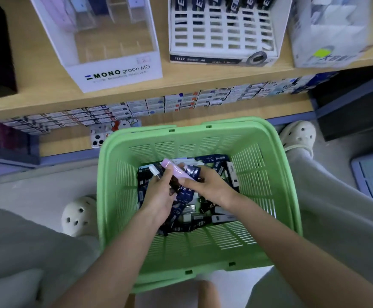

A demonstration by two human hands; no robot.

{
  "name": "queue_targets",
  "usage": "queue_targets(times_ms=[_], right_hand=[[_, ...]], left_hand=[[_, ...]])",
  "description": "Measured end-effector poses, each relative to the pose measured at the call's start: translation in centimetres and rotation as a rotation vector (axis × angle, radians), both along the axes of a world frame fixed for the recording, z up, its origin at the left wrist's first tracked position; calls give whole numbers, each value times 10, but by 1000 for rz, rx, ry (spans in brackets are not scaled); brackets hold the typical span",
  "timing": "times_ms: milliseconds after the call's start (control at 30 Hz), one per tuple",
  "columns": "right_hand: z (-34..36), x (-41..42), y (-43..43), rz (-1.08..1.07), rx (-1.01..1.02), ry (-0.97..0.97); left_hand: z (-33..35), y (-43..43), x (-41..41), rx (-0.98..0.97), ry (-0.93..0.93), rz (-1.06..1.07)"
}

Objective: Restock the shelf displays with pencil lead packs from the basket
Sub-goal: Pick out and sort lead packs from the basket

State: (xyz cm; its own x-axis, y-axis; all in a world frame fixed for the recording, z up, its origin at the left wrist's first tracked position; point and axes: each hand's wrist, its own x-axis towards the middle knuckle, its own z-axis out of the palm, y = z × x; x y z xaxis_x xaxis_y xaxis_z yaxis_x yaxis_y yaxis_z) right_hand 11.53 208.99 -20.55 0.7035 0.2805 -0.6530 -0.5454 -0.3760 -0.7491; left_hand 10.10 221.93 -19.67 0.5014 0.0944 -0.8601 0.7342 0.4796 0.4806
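Your left hand [158, 194] has its grip closed round dark packs [173, 185], your right hand [212, 185] pinches a pink pack [176, 172], both inside the basket [203, 247]. This looks like the collecting step; next, carry them up to the rack [223, 36] on the shelf [47, 94].

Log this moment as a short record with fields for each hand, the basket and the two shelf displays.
left hand: inside the basket, grips a bundle of dark packs
right hand: pinches a pink pack against that bundle
basket: green, slatted walls, loose packs strewn over its bottom
MONO display: clear compartments, the front ones look empty
slotted display: dark packs in the back rows, front slots empty
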Motion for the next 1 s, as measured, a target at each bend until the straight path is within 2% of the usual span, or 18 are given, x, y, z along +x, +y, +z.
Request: queue_targets(times_ms=[133, 367, 500, 633, 833, 1000], right_hand=[[27, -8, 1, -69, 110, 36], [65, -24, -3, -67, 190, -1], [87, -33, -8, -84, 239, -3], [110, -32, -16, -92, 154, -79], [155, -22, -7, -44, 64, -238], [181, -16, 7, 54, -59, -389]], left_hand=[[27, -3, 0, -38, -111, 22], [67, -9, 0, -151, -194, 225], [88, -1, 6, -77, -204, 272], [110, 13, 8, 65, -229, 68], [149, 21, -1, 25, -348, -376], [171, 22, -1, 142, -430, -510]])
